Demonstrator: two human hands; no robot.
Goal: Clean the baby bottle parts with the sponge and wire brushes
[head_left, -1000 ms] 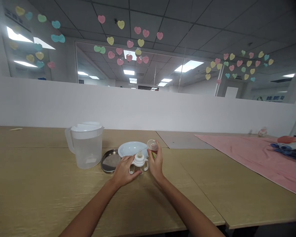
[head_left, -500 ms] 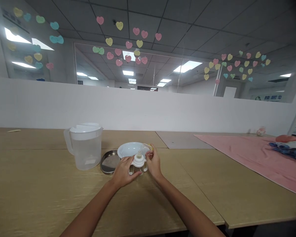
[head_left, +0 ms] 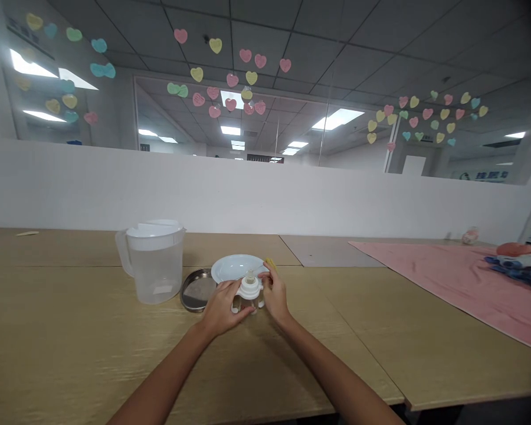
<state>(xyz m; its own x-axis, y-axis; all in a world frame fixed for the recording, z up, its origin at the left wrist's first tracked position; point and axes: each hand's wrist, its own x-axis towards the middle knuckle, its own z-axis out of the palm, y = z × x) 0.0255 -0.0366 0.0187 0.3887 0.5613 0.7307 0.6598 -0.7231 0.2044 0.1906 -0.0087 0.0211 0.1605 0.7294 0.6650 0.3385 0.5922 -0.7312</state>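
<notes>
A small baby bottle (head_left: 249, 292) with a white collar, side handles and a clear teat stands on the wooden table (head_left: 71, 342). My left hand (head_left: 221, 307) is wrapped round its left side. My right hand (head_left: 274, 295) presses against its right side, fingers curled on the collar. Just behind the bottle lies a pale blue plate (head_left: 236, 267), with something small and yellow (head_left: 271, 262) at its right rim.
A clear plastic jug with a white lid (head_left: 153, 260) stands left of the plate. A round metal dish (head_left: 197, 289) lies between jug and bottle. A pink cloth (head_left: 446, 283) covers the table at the right, with bundled fabric (head_left: 522, 260) on it.
One second ago my right hand held a clear domed cap above the plate. The cap is gone from that hand, which has come down onto the bottle's right side.
</notes>
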